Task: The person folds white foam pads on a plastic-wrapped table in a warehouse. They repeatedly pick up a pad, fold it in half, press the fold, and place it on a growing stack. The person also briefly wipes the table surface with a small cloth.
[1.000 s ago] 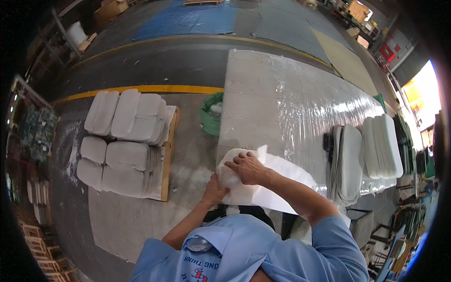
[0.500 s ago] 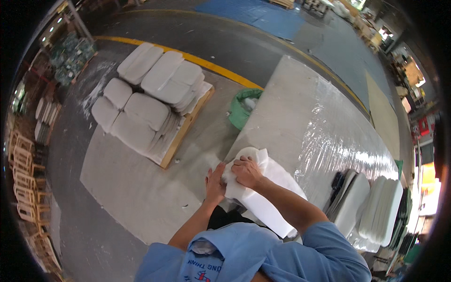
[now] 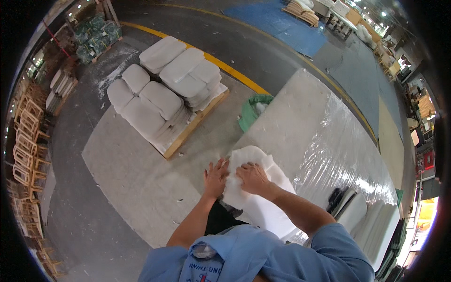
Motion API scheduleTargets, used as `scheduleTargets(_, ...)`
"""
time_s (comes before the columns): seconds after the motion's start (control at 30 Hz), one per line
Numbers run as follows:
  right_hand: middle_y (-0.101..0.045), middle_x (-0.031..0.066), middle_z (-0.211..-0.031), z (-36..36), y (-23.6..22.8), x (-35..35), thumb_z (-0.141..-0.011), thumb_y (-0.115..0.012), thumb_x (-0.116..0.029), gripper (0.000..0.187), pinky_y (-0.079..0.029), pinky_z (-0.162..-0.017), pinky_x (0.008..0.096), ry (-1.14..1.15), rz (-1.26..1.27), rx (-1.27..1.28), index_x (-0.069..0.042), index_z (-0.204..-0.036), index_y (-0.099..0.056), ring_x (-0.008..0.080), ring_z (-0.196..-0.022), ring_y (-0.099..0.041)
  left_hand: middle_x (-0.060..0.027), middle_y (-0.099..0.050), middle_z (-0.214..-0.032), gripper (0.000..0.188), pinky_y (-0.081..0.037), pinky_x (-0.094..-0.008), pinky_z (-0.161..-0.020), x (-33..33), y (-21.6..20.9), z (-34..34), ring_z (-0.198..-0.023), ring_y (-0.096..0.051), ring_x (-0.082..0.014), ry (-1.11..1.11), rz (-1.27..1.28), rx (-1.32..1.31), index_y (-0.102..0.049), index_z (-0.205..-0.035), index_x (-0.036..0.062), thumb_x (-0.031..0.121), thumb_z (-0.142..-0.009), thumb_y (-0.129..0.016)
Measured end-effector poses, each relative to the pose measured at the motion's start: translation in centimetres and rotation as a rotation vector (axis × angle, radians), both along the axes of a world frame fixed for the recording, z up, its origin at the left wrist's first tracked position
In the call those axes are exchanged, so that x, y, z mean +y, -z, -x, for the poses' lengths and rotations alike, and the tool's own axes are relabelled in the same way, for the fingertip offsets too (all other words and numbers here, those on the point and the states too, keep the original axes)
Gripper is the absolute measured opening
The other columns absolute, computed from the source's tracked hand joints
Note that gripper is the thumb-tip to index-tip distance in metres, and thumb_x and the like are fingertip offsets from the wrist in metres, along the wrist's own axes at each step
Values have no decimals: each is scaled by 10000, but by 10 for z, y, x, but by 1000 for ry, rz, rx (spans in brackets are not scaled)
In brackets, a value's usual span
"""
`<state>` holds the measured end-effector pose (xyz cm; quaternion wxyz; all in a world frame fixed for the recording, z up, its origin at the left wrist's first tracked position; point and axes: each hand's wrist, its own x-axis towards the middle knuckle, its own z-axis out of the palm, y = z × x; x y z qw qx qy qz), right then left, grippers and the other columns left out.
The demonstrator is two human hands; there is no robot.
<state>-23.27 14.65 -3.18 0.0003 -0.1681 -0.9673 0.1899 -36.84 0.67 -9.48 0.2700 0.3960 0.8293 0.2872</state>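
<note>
A soft white sheet of wadding (image 3: 249, 156) lies over a smooth white cushion pad (image 3: 270, 216) at the near left edge of the plastic-covered table. My right hand (image 3: 252, 178) rests on top, its fingers bent into the wadding and gripping it. Beside its left edge is my left hand (image 3: 216, 179), fingers apart, the fingertips touching or nearly touching the wadding. The cushion's near end reaches toward my body, and the right forearm hides part of it.
The table (image 3: 277, 117) bears shiny clear film. On its right stand several white pads (image 3: 376, 225). A green sack (image 3: 251, 110) sits beyond its left edge. Stacked white cushions (image 3: 159, 98) lie on a pallet (image 3: 197, 123) on the floor; wooden chair frames (image 3: 28, 145) stand far left.
My left fingers have come away from the bunched wadding and spread out. The wadding lies flatter over the pad, with my right hand still on it. The whole view has shifted slightly.
</note>
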Motion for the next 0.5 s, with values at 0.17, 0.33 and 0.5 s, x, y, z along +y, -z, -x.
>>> scheduleTargets(0.17, -710, 61, -1103, 33, 8, 8, -714, -756, -124, 220, -516, -935, 496, -91, 9, 123, -113, -931, -719, 326, -1102, -650, 20, -485, -1655, 597, -120, -607, -1304, -8, 33, -19, -1572, -364, -342, -128, -294, 54, -586, -1530, 274, 112, -961, -661)
scheduleTargets(0.33, -735, 85, -1074, 2, 3, -5, -727, -743, -145, 198, -533, -938, 491, -126, -6, -153, -100, -919, -735, 344, -1106, -666, -20, -604, -1551, 508, -210, -533, -1298, -13, 30, -11, -1480, -503, -324, -123, -310, -49, -626, -1475, 219, 144, -975, -675)
scheduleTargets(0.5, -743, 127, -1029, -51, -37, -11, -753, -736, -176, 207, -549, -935, 504, -144, 113, -367, -73, -932, -749, 359, -1110, -679, -157, -582, -1547, 465, -366, -434, -1233, -4, 14, 54, -1435, -548, -348, -108, -315, -378, -588, -1505, 144, 221, -1047, -626)
